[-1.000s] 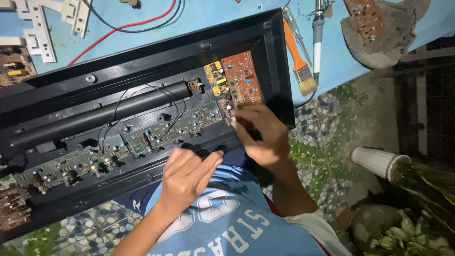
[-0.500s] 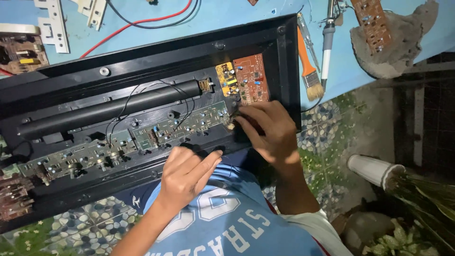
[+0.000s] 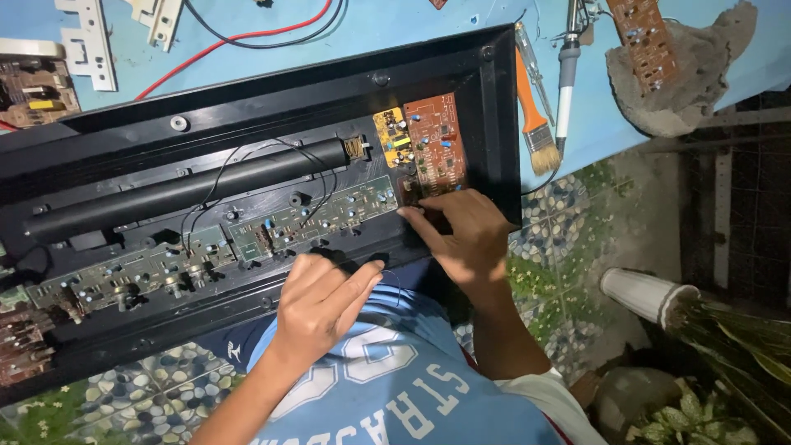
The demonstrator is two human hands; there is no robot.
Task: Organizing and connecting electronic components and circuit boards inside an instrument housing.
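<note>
A long black casing [image 3: 494,99] lies open on the blue table, with a black tube [image 3: 181,185] and a green circuit strip [image 3: 329,214] inside. A brown circuit board [image 3: 437,144] and a small yellow board [image 3: 391,136] sit at its right end. My right hand [image 3: 461,235] has its fingertips closed on the near edge of the brown board. My left hand [image 3: 317,305] lies over the casing's near rim, fingers together and curled on it. A thin black wire [image 3: 397,280] loops beside that hand.
An orange-handled brush [image 3: 534,115] and a soldering iron [image 3: 566,74] lie right of the casing. Red and black wires [image 3: 247,37], white plastic parts [image 3: 82,41] and another board [image 3: 33,86] lie behind. A board on grey cloth [image 3: 700,74] is top right. A white cup [image 3: 647,292] stands below.
Both hands stay at nearly the same spots on the casing. Only the view has shifted a little.
</note>
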